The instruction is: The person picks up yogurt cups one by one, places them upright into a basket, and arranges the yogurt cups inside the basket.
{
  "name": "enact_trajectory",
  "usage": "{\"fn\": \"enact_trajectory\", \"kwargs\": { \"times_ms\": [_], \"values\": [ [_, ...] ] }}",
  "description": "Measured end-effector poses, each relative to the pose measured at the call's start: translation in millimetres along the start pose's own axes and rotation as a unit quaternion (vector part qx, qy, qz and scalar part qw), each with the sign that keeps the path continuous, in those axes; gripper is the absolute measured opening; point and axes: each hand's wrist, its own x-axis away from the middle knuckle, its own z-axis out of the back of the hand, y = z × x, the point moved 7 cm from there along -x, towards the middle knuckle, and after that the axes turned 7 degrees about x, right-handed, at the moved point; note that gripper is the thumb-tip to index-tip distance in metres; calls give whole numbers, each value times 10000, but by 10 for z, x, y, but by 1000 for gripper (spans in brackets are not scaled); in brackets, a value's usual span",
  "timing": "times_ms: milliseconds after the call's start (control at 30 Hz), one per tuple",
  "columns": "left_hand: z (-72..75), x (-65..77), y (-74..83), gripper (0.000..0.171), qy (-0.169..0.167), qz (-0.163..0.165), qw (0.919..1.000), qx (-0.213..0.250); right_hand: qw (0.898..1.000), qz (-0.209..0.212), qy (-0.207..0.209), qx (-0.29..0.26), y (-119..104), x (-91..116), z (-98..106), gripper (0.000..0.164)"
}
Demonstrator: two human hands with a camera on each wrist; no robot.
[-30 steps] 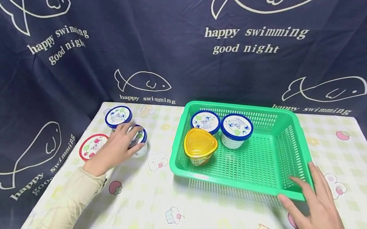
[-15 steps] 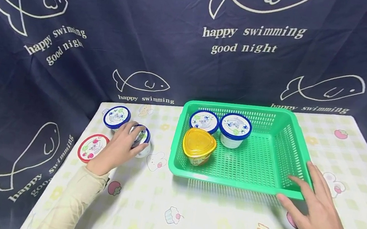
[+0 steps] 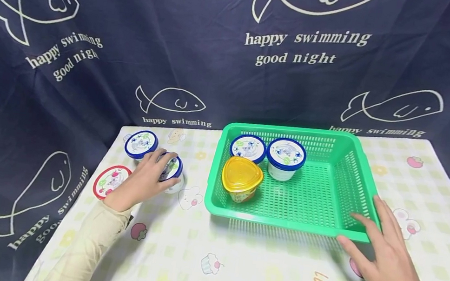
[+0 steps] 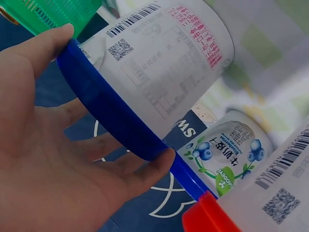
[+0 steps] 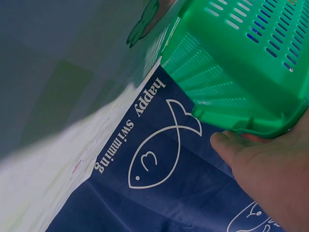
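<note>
In the head view my left hand [image 3: 140, 181] spans the blue lid of a white yogurt tub [image 3: 174, 185] on the left of the table. The left wrist view has the thumb on one side of that lid and the fingertips on the other. A second blue-lidded tub [image 3: 141, 144] stands just behind, and a red-lidded tub [image 3: 108, 182] is partly covered by the hand. My right hand [image 3: 391, 264] holds the near right corner of a green basket [image 3: 282, 223], thumb outside and fingers over the rim.
Inside the basket, on its left side, sit two blue-lidded tubs [image 3: 286, 155] and a cup with a yellow three-sided lid [image 3: 242, 175]. A dark blue fish-print curtain [image 3: 203, 44] hangs behind the table. The patterned tablecloth [image 3: 259, 276] shows in front of the basket.
The tub in my left hand has shifted slightly right, away from the tub behind it. The head view has drifted a little. My right hand keeps its place on the basket corner.
</note>
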Motion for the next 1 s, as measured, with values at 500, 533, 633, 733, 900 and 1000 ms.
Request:
{"fn": "enact_trajectory", "kwargs": {
  "times_ms": [500, 533, 633, 733, 900, 1000],
  "values": [
    [65, -1, -41, 63, 179, -168, 9992, 315, 9999, -53, -61, 61, -9, -2, 3, 61],
    [77, -6, -43, 63, 198, -176, 9992, 308, 9999, -62, -63, 58, -7, 2, 3, 61],
    [121, -27, -41, 64, 276, -230, 9989, 294, 9999, -70, -65, 63, -4, 8, 9, 61],
    [175, -52, -21, 64, 405, -329, 9982, 281, 9999, -70, -48, 56, -1, 10, 15, 61],
    [279, -71, -23, 64, 657, -328, 9968, 299, 10000, -56, -36, 64, -3, 4, 9, 60],
    [326, -67, -33, 64, 709, -229, 9969, 258, 10000, -54, -45, 68, -7, 0, 4, 60]
  ]
}}
